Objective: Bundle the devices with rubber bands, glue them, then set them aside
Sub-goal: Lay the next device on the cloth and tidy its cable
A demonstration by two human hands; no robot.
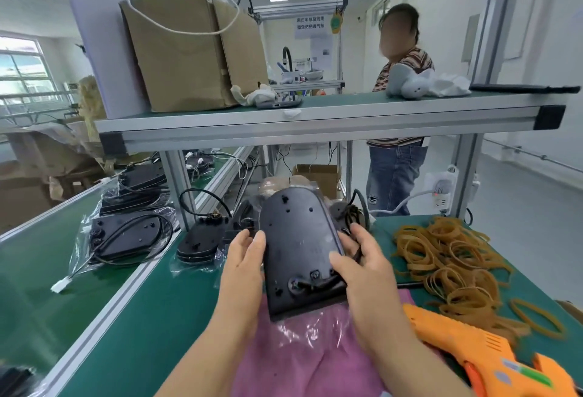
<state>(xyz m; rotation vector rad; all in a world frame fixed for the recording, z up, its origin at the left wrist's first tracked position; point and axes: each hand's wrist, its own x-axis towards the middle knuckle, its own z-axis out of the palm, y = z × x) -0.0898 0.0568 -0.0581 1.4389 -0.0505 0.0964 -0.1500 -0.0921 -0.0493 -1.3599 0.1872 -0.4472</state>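
We start from the green-matted workbench point(164, 302), which carries everything within reach. A crinkled pink plastic sheet point(309, 362) lies on it just in front of us. Above that sheet we hold the flat black plastic device point(299, 248) with the rounded top. It is clear of the mat and tilted towards us, its screw-holed underside up and its square end nearest.

To the right, close by, lies the loose heap of tan rubber bands point(451, 267), and nearer us the orange hot-glue gun point(467, 343) rests on the bench. No band is on the device yet, so we judge that banding is the step in hand.

Our left hand point(243, 264) grasps the device's left edge, thumb against the rim. Our right hand point(362, 267) grasps the right edge, thumb laid on the face and fingers curled round the side, where a black cable point(355, 240) runs.

To do this well, we should shift the whole grip to the left hand and tuck that cable flat against the body. The right hand is then free to pick a single band from the heap. We should stretch it over the square end, clear of the wire socket.
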